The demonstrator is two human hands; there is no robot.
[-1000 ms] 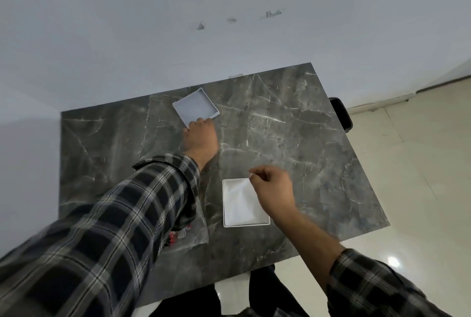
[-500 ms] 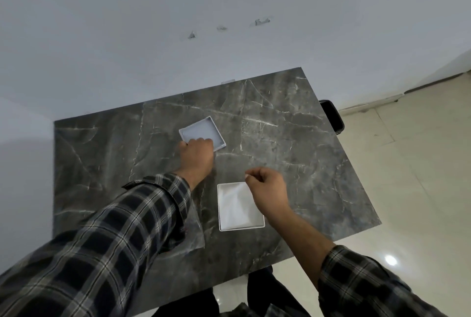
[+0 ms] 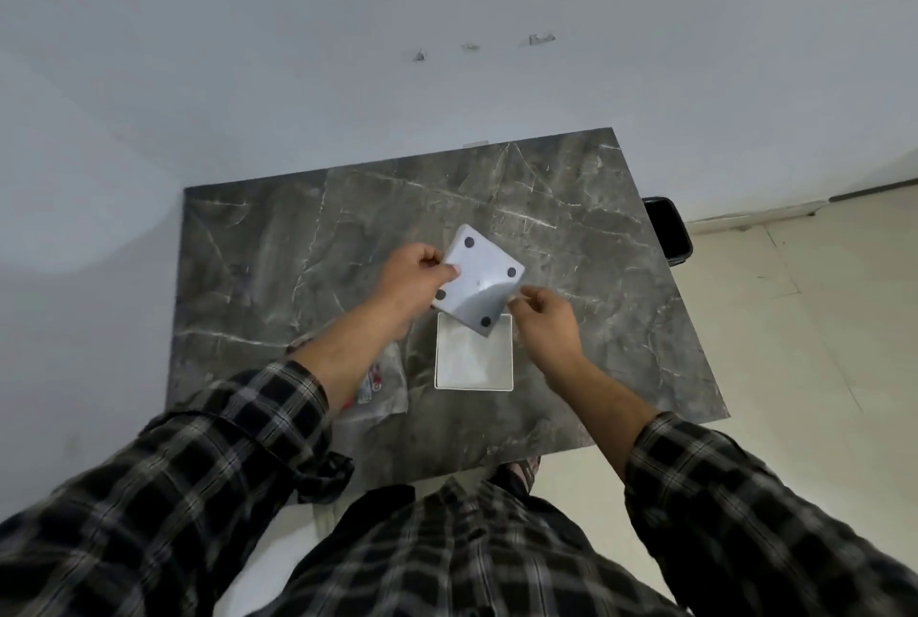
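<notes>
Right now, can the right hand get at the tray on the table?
Probably yes: the tray lies open just beside the right hand; only a corner of the lid overhangs the tray's far edge.

No word, number or brand can be read anywhere in the frame. The only printing in view is on the clear packet (image 3: 390, 385), which lies on the surface (image 3: 248, 269) left of centre in the lower middle of the frame, partly under a forearm. It carries red and blue marks that are too small and blurred to make out as letters. The white square piece (image 3: 479, 276) held up at mid-frame shows four dark round dots, one near each corner, and these are plain spots, not characters.
</notes>
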